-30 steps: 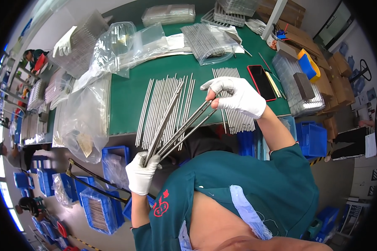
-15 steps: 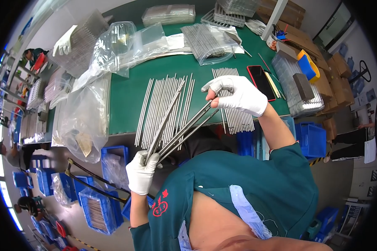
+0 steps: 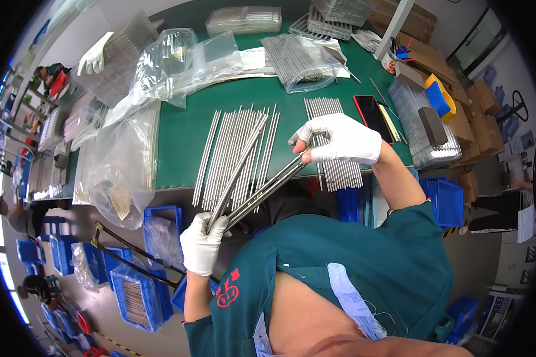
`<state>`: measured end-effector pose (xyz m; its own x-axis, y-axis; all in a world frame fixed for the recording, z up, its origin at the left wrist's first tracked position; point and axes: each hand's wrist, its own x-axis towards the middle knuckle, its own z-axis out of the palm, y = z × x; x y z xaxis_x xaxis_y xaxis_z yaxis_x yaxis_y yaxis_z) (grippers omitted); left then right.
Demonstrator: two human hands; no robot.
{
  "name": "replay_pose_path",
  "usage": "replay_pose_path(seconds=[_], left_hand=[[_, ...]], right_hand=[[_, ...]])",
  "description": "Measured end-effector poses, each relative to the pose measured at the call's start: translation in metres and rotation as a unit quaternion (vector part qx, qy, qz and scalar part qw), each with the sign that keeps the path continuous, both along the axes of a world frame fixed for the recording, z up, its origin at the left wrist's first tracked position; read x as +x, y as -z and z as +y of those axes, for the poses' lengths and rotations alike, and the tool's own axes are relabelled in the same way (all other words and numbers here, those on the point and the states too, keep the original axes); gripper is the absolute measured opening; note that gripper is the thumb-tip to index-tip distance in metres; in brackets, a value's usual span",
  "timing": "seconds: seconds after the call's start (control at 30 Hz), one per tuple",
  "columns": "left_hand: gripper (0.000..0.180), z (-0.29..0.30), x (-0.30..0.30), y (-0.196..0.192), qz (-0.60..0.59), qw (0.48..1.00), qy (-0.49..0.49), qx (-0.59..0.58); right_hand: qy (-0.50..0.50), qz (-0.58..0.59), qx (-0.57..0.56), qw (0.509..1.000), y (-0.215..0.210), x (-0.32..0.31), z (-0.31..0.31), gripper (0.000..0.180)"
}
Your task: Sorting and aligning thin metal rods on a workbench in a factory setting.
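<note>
My left hand [image 3: 202,243], in a white glove, is closed round the lower ends of several thin metal rods [image 3: 268,189]. The held rods fan into two groups, one slanting up over the table and the other toward my right. My right hand [image 3: 339,141], gloved with bare fingertips, pinches the far ends of the right-hand group between thumb and fingers. Behind the held rods, a row of loose metal rods [image 3: 225,157] lies side by side on the green table [image 3: 178,134]. Another row of rods [image 3: 339,171] lies under and beyond my right hand.
A red-edged phone [image 3: 372,118] lies right of the rods. Clear plastic trays [image 3: 417,128] stand at the right edge, and bagged rods [image 3: 298,62] lie at the back. Plastic bags [image 3: 122,166] cover the left side. Blue crates [image 3: 140,297] stand on the floor.
The rods between my hands have drawn closer together; one that stood apart below the others now lies along them. Both hands stay nearly in place.
</note>
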<state>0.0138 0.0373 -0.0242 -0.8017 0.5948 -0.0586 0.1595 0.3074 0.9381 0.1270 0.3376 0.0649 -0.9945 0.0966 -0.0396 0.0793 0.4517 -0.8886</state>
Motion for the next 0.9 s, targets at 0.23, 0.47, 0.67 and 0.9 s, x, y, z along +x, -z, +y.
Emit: replay_pose_path(seconds=[0.23,0.47,0.67,0.9], left_hand=[[0.021,0.000,-0.001,-0.001,-0.009,1.000,0.018,0.015],[0.019,-0.010,-0.005,-0.003,-0.111,0.990,0.075,0.036],[0.019,-0.011,-0.004,-0.006,-0.098,0.991,0.089,0.020],[0.020,-0.011,-0.007,-0.007,-0.115,0.988,0.104,0.012]], right_hand=[[-0.038,-0.011,0.117,0.992,-0.015,-0.002,0.002,0.024],[0.083,0.056,-0.058,0.993,-0.013,-0.017,0.017,0.021],[0.004,0.036,-0.101,0.994,-0.006,-0.024,0.010,0.023],[-0.009,0.037,-0.095,0.995,-0.008,-0.025,0.005,0.022]])
